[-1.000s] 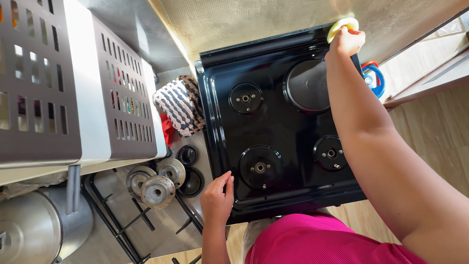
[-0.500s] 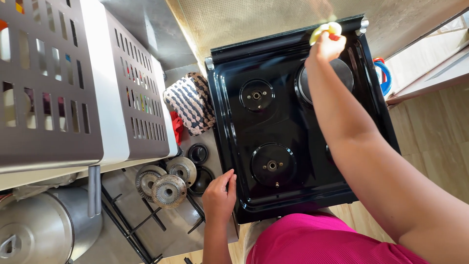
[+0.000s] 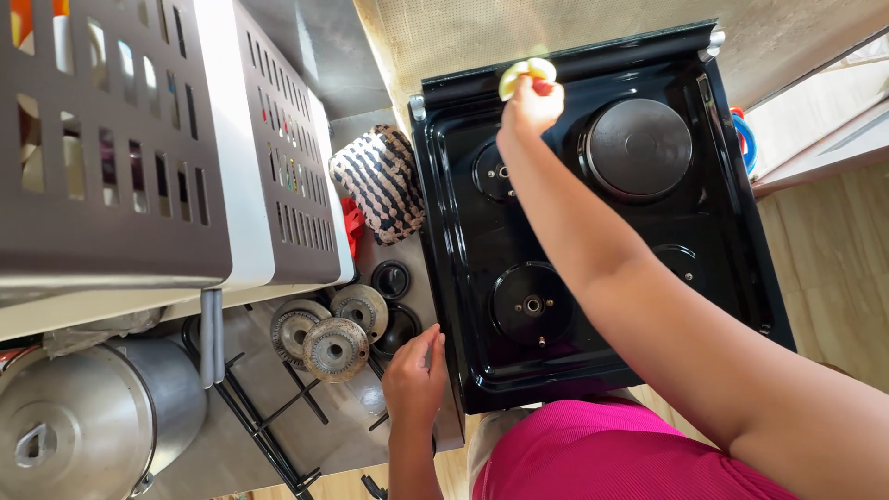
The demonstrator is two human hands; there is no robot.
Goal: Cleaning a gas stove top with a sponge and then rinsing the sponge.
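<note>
While right hand (image 3: pixel 530 106) fingers grip a soft yellow sponge (image 3: pixel 520 74), glossy black stovetop (image 3: pixel 463 231), left hand (image 3: pixel 415 375) flat, fingers open.

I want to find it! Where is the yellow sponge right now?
The soft yellow sponge is in the right hand, pressed at the back edge of the black stove top, left of the round solid hotplate.

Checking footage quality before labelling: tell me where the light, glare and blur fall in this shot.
Head view: sunlight from the right washes the wall and floor, and overexposes the yellow sponge in the right hand; soft glare streaks the black stovetop; the near forearm looks large and slightly soft; the left hand by the burner caps is evenly lit and sharp.
</note>
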